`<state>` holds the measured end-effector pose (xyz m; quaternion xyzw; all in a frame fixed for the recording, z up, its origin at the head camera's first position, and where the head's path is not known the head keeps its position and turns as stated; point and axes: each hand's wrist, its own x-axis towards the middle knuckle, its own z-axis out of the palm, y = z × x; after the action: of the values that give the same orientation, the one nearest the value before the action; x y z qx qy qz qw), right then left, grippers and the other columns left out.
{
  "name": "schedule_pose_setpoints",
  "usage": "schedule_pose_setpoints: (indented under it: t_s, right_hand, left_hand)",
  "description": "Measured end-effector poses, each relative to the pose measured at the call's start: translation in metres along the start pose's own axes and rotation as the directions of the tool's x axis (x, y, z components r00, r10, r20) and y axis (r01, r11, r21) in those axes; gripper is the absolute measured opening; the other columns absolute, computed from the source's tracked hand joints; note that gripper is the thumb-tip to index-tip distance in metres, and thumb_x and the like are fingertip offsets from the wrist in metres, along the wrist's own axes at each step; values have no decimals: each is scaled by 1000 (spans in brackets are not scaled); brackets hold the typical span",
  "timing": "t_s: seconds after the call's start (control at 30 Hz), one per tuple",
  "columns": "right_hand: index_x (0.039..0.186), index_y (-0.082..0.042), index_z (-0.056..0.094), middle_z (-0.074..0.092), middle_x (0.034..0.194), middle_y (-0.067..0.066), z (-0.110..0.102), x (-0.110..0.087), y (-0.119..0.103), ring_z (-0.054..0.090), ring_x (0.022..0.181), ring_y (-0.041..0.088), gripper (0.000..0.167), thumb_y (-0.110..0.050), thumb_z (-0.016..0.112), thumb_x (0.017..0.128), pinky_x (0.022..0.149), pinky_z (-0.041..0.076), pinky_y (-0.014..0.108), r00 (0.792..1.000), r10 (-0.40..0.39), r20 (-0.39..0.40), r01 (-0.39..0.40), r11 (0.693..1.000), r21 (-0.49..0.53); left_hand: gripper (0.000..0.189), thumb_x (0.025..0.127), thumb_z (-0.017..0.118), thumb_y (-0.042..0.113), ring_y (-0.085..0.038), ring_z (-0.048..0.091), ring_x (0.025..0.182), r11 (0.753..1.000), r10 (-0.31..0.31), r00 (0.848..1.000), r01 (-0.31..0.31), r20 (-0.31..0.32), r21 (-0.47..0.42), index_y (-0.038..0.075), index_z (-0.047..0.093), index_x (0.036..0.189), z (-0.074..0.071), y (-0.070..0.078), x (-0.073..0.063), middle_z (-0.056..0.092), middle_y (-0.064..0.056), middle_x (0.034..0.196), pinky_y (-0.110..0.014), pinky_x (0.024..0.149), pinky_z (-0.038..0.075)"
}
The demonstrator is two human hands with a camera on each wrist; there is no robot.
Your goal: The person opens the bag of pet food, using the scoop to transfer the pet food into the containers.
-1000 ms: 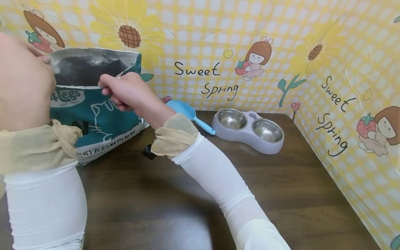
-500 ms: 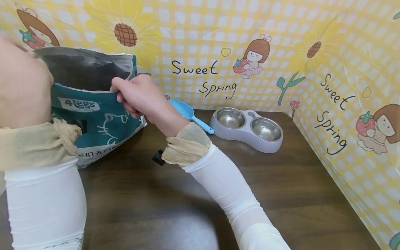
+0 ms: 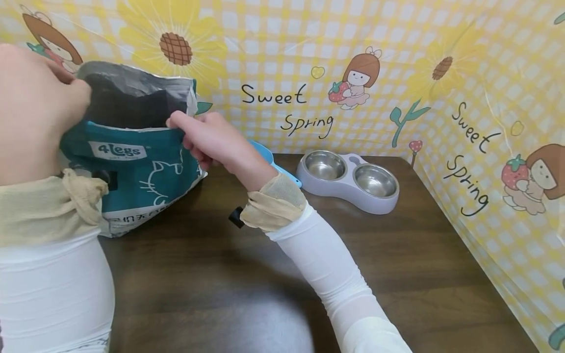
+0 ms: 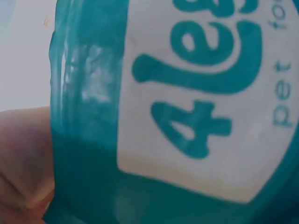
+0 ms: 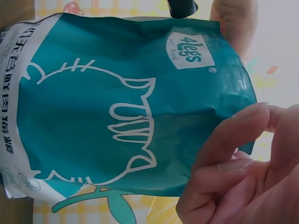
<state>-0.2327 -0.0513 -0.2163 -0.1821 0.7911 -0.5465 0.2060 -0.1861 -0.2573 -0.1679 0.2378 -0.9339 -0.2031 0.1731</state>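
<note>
Pinching the near rim of the bag [image 3: 125,181] at its right end, the right hand [image 3: 216,139] has a thumb-and-finger grip; the left hand [image 3: 39,108] appears to grip the left end, though its fingertips are partly hidden. Between them the bag's mouth gapes, its long axis running left to right and its dark inside facing the person. Right of the bag, behind the right wrist and nearer that hand, lies a blue scoop [image 3: 263,151], its handle slanting forward and right to just beside the double bowl [image 3: 348,190] on the bench [image 3: 247,284]. The bag's label reads "4Legs pet food", above partly covered Chinese characters; the wall cloth [image 3: 273,44] says "Sweet Spring".
</note>
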Motion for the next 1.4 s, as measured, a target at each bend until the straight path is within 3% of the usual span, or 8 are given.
schedule_pose_setpoints:
  t_s: [0.23,0.4,0.6,0.77,1.0,1.17,1.3,1.4]
  right_hand:
    - [69,-11,54,53,60,4,-4,-3,5,55,52,21,52,-43,50,109,52,48,26,1000,26,13,-25,996,-83]
    - [92,-14,65,76,84,5,-13,-11,17,79,73,24,41,-45,44,108,59,53,28,995,79,61,-69,986,-152]
    - [116,-10,65,70,130,9,-16,-13,55,80,112,40,32,-32,44,105,91,69,53,984,85,157,-112,978,177]
    - [108,-14,50,58,120,12,-1,-10,91,62,121,42,21,-13,42,88,116,49,73,976,66,209,-176,805,567]
    - [126,-14,49,52,132,11,15,-12,121,51,128,35,49,-12,34,79,127,27,81,973,-5,232,-187,574,797]
    - [115,-13,51,57,122,3,30,-4,133,54,121,27,41,-15,34,78,129,28,77,983,-5,186,-157,513,844]
    - [88,-20,48,53,90,-6,51,12,136,53,89,14,19,-15,35,75,107,47,49,994,71,89,-111,435,894]
    - [89,-20,51,54,88,-6,71,27,134,52,83,12,20,-15,37,75,84,43,35,994,102,38,-74,376,924]
  left_hand:
    - [51,107,42,22,-56,53,115,996,71,996,-68,-52,63,-9,65,141,2,7,-8,61,-39,140,-50,60,41]
    - [48,106,43,19,-57,58,116,985,166,977,-157,-135,73,-11,70,131,8,10,-27,70,-38,126,-55,68,41]
    - [44,105,48,23,-57,61,86,937,350,915,-340,-203,81,-8,79,110,23,5,-61,75,-35,99,-53,58,40]
    - [40,101,49,18,-52,59,67,885,455,850,-464,-264,32,-2,82,95,41,4,-87,74,-29,80,-47,49,35]
    - [32,98,58,35,-44,58,65,830,553,788,-548,-269,102,28,89,104,86,-28,-64,83,-8,81,-49,45,34]
    - [24,95,66,37,-43,60,68,826,562,802,-557,-202,88,41,87,106,93,-40,-55,84,5,84,-52,49,35]
    - [24,93,65,27,-48,60,66,832,554,815,-549,-171,76,26,88,99,78,-29,-66,83,-6,82,-49,45,35]
    - [26,92,61,18,-56,62,76,867,497,856,-496,-141,41,12,86,97,61,-18,-74,81,-19,87,-46,43,36]
